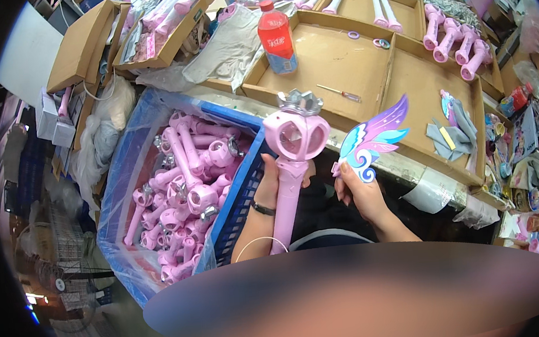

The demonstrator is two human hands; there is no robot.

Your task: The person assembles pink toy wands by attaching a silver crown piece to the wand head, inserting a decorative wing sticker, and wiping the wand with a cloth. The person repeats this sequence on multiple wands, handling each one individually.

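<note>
My left hand [270,184] is wrapped round a pink toy wand [289,189], held upright with its crowned, hollow round head at the top. A silver crown [300,102] caps that head. To its right, my right hand [360,190] pinches the base of a purple and blue wing piece [375,138] between thumb and fingers. The wing fans up and to the right, apart from the wand. Part of my left hand is hidden behind the wand's handle.
Left of me, a blue crate [220,226] lined with plastic holds many pink wands [183,156]. Ahead, a cardboard tray [310,35] bears a red-capped bottle [277,38] and a screwdriver [339,93]. Grey cloths [460,137] lie at the right, below several pink wand parts [455,40].
</note>
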